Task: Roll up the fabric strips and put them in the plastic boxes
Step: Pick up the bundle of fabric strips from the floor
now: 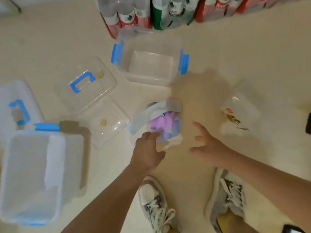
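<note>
From the head camera, looking down at the floor: the fabric strips (162, 121) lie in one loose heap of grey, purple, lilac and white, straight ahead of the person and just beyond their shoes (156, 204). None looks rolled yet.

The left hand (148, 149) is the nearer one. It is stretched out with fingers forward and relaxed, and its tips sit at the heap's near edge. Motion blur hides whether they touch the cloth. The right hand (207, 146) hangs to the right of the heap, apart from it, with fingers spread and holding nothing.

The heap has no clear long axis, but one wide grey strip (144, 118) runs diagonally from far right to near left, its lower end close to the left fingertips. I'd guess that strip is easiest to draw out first.

One open plastic box (168, 79) stands beyond the heap, and another (57, 167) is well off to the near left. Clear lids (101, 91) lie between them.
</note>
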`<state>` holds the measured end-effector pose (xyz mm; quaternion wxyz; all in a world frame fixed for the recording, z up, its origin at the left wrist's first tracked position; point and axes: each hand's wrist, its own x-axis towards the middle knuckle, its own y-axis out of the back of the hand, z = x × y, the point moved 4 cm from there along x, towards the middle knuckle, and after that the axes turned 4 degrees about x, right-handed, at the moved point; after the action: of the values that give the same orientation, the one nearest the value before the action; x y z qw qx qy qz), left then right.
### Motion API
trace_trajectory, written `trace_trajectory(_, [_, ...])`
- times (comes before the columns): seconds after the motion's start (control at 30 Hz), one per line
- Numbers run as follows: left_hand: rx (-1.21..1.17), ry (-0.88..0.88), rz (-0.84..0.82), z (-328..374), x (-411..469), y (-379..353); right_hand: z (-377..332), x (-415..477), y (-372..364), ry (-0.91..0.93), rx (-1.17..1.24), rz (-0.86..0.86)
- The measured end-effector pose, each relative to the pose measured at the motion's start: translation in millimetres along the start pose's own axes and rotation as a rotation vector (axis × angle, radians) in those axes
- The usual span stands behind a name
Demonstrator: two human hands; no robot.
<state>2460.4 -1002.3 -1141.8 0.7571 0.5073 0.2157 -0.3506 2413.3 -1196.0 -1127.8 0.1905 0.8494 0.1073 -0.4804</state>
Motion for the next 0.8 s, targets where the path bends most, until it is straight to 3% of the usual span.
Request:
trace_trajectory(0.07, [0.024, -0.050, 0.045, -8.6, 25.6, -16.9, 1.2, 29.2, -4.9, 0.057, -0.025, 0.032])
trace_trajectory(0.17, [-0.049, -0.077, 0.135, -22.9, 52.6, -39.5, -19.7, 79.5, -11.0, 0.260, -0.253, 0.129])
trace_trajectory(0.27, [-0.032, -0.142, 0.215, -35.2, 71.9, -48.4, -35.6, 129.8, -23.3, 0.343, -0.434, 0.209])
trace_trajectory(0.37, [0.010, -0.138, 0.169, -48.2, 89.8, -41.4, -47.6, 155.4, -37.6, 0.377, -0.591, 0.209])
trace_trajectory(0.47, [-0.125, -0.060, 0.058, -62.8, 92.3, -44.1, -42.7, 158.7, -53.0, 0.435, -0.844, 0.229])
trace_trajectory(0.6, [-0.448, -0.072, -0.083, -61.4, 72.8, -57.9, -27.0, 143.3, -72.6, 0.217, -0.334, -0.129])
trace_trajectory(0.67, [-0.494, -0.077, -0.099, -57.5, 65.8, -61.8, -23.9, 132.5, -69.4, 0.128, -0.131, -0.278])
trace_trajectory(0.8, [-0.652, -0.076, 0.043, -49.1, 58.3, -51.5, -36.4, 110.0, -31.8, 0.117, 0.124, -0.239])
